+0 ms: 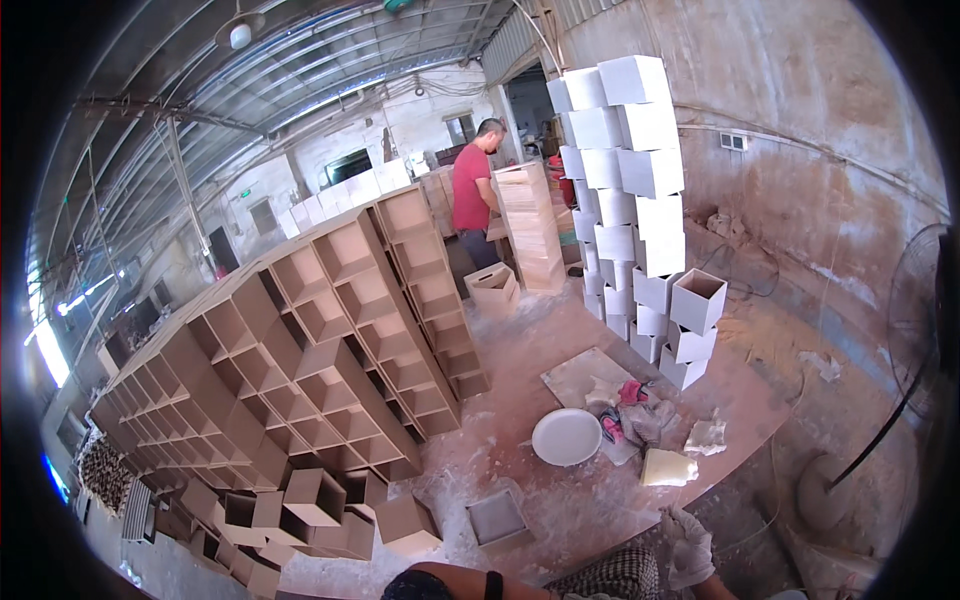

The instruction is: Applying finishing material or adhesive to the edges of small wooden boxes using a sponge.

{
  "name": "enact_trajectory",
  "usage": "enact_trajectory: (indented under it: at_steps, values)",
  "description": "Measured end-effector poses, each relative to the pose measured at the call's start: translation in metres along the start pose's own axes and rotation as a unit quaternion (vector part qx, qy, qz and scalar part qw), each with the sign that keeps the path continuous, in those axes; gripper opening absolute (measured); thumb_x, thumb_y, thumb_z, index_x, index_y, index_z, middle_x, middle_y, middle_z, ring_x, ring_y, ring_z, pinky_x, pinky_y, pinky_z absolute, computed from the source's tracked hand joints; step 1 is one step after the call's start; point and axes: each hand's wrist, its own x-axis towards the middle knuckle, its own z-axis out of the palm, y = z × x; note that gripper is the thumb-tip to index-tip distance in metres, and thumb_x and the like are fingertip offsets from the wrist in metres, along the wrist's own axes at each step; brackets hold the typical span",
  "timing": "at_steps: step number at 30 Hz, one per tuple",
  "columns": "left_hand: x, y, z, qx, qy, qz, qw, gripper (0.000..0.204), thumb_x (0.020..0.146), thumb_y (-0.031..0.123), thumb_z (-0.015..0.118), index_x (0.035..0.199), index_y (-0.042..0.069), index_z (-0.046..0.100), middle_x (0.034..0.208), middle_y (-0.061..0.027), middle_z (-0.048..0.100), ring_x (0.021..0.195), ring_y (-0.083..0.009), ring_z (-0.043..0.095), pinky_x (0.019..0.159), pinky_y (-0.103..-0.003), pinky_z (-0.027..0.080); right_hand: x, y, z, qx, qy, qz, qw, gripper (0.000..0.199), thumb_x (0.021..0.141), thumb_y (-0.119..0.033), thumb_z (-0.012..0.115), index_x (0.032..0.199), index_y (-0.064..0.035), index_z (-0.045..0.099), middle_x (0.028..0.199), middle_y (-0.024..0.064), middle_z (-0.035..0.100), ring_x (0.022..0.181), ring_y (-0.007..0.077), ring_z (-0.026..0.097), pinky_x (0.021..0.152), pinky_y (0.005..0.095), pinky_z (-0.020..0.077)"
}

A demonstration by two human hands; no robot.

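Note:
My right hand, in a pale work glove, is raised at the lower right. Its fingers point upward, partly bent, with nothing visible in them. My left forearm, with a black band, comes in along the lower edge. Its hand is hidden near a black-and-white checkered cloth. Beyond the glove lies a pale yellow foam-like block, with a similar piece behind it. Pink and grey rags are heaped beside a round white basin. A shallow grey-topped square box sits on the dusty floor.
Stacked brown open boxes fill the left, with loose boxes in front. A tall stack of white boxes stands at right centre. Behind it, a person in a red shirt works beside stacked boards. A fan stands right.

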Motion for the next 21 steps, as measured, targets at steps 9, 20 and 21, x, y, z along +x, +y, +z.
enact_trajectory:
  at_steps: [9, 20, 21]
  values:
    - [-0.001, 0.007, 0.002, 0.003, -0.005, 0.006, 1.0, 0.039, 0.094, 0.026, 0.05, 0.128, 0.007, 0.053, 0.119, -0.0125, 0.06, 0.115, -0.0272, 0.055, 0.097, -0.037, 0.045, 0.019, 0.026, 0.001, -0.144, -0.073, -0.137, 0.977, 0.033, 0.089, 0.004, 0.06, 0.121, 0.0062, 0.056, 0.113, 0.0105, 0.061, 0.104, 0.0158, 0.059, 0.091, 0.0257, 0.0489]
    - [-0.021, 0.017, 0.003, 0.077, 0.006, 0.02, 0.997, 0.039, 0.094, 0.027, 0.05, 0.128, 0.008, 0.053, 0.12, -0.0124, 0.06, 0.116, -0.0271, 0.055, 0.098, -0.037, 0.045, 0.063, 0.021, 0.033, -0.112, -0.135, -0.007, 0.984, 0.043, 0.072, 0.004, 0.061, 0.114, 0.0003, 0.058, 0.107, 0.0095, 0.063, 0.101, 0.0223, 0.061, 0.091, 0.0341, 0.0495]
    - [-0.028, 0.012, -0.002, 0.106, 0.023, 0.008, 0.994, 0.039, 0.094, 0.027, 0.05, 0.128, 0.008, 0.053, 0.12, -0.0124, 0.06, 0.116, -0.0271, 0.055, 0.098, -0.037, 0.045, 0.058, 0.014, 0.049, -0.074, -0.153, -0.007, 0.985, 0.041, 0.073, 0.003, 0.061, 0.114, -0.0003, 0.059, 0.104, 0.0082, 0.064, 0.095, 0.0208, 0.062, 0.086, 0.0338, 0.0512]
